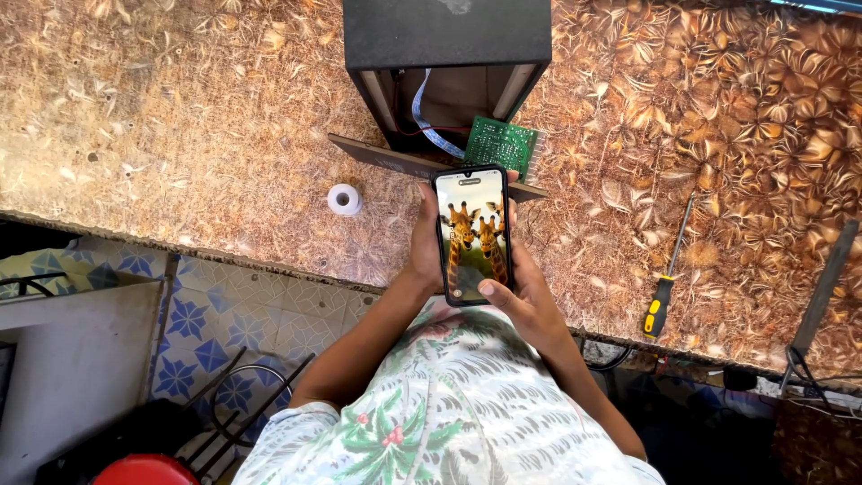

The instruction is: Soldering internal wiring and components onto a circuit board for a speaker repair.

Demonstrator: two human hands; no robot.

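Note:
A black smartphone (472, 233) with a picture of two giraffes on its screen is held upright over the table's near edge. My left hand (425, 244) wraps its left side from behind. My right hand (525, 292) cups its right side, with the thumb resting on the lower part of the screen. Just beyond the phone stands an opened black box (446, 54) with a green circuit board (500, 144) and a blue ribbon cable (429, 121) hanging out of it.
The table (180, 117) has a brown leaf-patterned cover. A small white tape roll (345, 198) lies left of the phone. A yellow-and-black screwdriver (666, 278) lies to the right, and a dark metal bar (822, 292) near the right edge. Blue patterned floor tiles (242, 314) show below.

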